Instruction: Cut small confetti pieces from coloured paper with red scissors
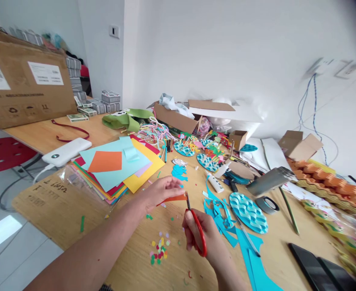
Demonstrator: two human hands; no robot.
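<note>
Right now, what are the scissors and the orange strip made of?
The scissors seem to have glossy red plastic handles, smooth and shiny, and thin grey blades, likely metal. The strip looks like matte orange paper, thin and flat like the sheets nearby.

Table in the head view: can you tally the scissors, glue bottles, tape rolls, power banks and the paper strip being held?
Red-handled scissors, in right hand: 1
Orange paper strip, in left hand: 1
White glue bottle: 1
Grey tape roll: 1
White power bank: 1
Total: 5
</note>
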